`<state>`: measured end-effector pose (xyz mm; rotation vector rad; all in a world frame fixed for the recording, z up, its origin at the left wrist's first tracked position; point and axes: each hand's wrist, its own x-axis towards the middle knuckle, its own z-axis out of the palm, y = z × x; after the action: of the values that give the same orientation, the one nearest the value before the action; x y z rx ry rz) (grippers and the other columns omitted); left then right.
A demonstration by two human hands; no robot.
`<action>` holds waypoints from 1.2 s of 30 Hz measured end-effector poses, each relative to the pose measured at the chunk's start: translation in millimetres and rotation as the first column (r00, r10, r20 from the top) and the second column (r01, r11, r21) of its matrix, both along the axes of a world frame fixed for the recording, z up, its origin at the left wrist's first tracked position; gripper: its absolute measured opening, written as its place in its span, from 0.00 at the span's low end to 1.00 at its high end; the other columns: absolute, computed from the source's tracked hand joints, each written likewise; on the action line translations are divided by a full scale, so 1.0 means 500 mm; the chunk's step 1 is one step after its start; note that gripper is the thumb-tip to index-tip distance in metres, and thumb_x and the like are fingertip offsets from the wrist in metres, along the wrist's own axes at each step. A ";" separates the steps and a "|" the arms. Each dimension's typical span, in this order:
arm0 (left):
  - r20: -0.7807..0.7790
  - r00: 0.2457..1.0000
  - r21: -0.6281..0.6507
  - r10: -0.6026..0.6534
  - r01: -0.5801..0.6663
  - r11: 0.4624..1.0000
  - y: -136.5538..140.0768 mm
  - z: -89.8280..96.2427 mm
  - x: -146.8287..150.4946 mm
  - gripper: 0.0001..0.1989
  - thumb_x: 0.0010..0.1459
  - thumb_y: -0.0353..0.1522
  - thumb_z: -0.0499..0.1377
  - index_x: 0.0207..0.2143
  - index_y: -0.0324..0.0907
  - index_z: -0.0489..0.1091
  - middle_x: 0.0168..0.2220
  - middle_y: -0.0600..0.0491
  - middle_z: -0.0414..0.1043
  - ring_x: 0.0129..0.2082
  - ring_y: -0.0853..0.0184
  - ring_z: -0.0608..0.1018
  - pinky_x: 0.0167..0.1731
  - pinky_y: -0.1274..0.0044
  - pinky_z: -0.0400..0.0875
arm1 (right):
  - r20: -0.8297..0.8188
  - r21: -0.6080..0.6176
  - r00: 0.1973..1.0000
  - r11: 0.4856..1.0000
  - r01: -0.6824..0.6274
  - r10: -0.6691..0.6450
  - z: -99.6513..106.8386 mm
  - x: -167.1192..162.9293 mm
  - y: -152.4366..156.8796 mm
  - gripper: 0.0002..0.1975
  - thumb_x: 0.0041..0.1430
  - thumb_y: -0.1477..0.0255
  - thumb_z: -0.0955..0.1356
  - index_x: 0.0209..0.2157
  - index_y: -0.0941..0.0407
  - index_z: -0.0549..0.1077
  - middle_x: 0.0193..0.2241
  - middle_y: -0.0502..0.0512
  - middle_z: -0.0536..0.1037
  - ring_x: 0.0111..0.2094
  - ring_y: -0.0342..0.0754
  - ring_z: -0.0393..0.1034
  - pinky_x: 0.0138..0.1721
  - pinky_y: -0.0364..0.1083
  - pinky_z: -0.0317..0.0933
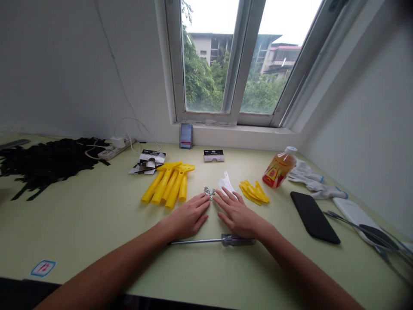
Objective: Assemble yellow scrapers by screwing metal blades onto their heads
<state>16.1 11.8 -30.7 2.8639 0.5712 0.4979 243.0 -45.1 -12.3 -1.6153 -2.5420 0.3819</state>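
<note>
My left hand (189, 216) lies flat on the table, its fingertips at the near left edge of a small pile of metal nuts or similar small parts (209, 190). Opposite it, my right hand (237, 213) rests palm down with fingers spread, fingertips beside the same pile. Neither hand holds anything. A screwdriver (237, 240) with a clear handle lies across the table just below both hands. Several yellow plastic scraper-like handles (174, 183) sit left of the pile. Flat yellow pieces (254, 192) and thin white pieces (226, 182) lie to its right.
Printed cards (148, 161) and another card (213, 156) lie farther back. A phone (186, 136) leans at the window. On the right are a drink bottle (280, 168), white gloves (318, 181), a black phone (314, 217) and cables. Black strips (54, 159) and a power strip (116, 148) occupy the left.
</note>
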 end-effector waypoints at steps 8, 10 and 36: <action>0.023 1.000 -0.002 -0.006 0.006 1.000 0.001 -0.001 -0.001 0.23 0.65 0.34 0.48 0.61 0.39 0.58 0.63 0.44 0.57 0.64 0.59 0.57 0.62 0.64 0.57 | -0.001 -0.019 1.000 1.000 0.015 -0.015 -0.004 0.000 0.002 0.29 0.67 0.56 0.52 0.66 0.49 0.49 0.68 0.56 0.42 0.68 0.57 0.27 0.63 0.64 0.31; 0.030 1.000 0.009 -0.001 0.000 1.000 0.001 -0.001 -0.001 0.22 0.65 0.34 0.48 0.60 0.39 0.59 0.63 0.43 0.57 0.64 0.58 0.58 0.62 0.63 0.57 | -0.001 -0.022 1.000 1.000 0.014 -0.014 -0.006 0.001 0.003 0.30 0.67 0.55 0.52 0.66 0.50 0.49 0.68 0.56 0.42 0.68 0.57 0.27 0.63 0.64 0.31; -0.021 0.997 0.075 0.070 -0.068 0.995 0.002 -0.010 0.004 0.25 0.65 0.36 0.47 0.62 0.35 0.56 0.61 0.39 0.58 0.64 0.55 0.57 0.62 0.64 0.56 | 0.028 -0.013 0.999 0.999 0.030 -0.030 -0.018 -0.005 0.012 0.30 0.67 0.55 0.51 0.67 0.50 0.48 0.68 0.58 0.42 0.68 0.57 0.28 0.63 0.65 0.30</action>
<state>17.8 12.7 -35.7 2.9317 0.6720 0.5071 240.3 -39.2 -21.5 -1.6733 -2.5379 0.3771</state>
